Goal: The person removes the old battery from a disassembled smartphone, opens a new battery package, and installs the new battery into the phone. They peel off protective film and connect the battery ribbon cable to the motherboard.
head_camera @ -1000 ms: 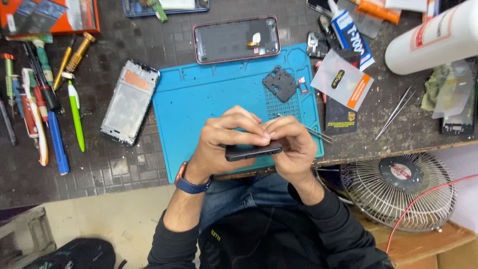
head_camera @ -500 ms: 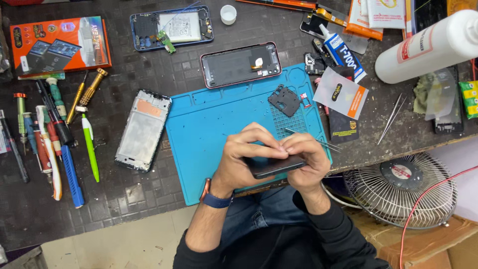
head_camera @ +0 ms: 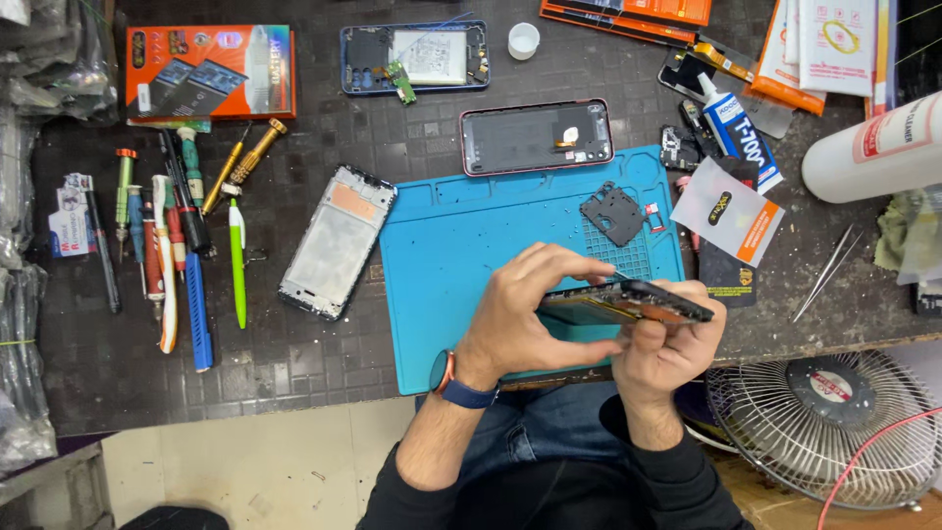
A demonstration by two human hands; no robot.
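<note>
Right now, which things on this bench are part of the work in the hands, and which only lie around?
In hand:
- dark phone body, held edge-on by left hand and right hand
- blue mat beneath them

Lying about:
- white phone frame
- pink-edged phone
- screwdrivers
- orange box
- tweezers
- fan

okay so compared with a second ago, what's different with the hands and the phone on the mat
Both hands, left hand and right hand, have kept hold of the dark, flat phone body, now tilted so its thin edge shows, a little further right over the blue rectangular work mat. Nothing was let go. The silver phone frame and the pink-rimmed phone back lie where they were.
</note>
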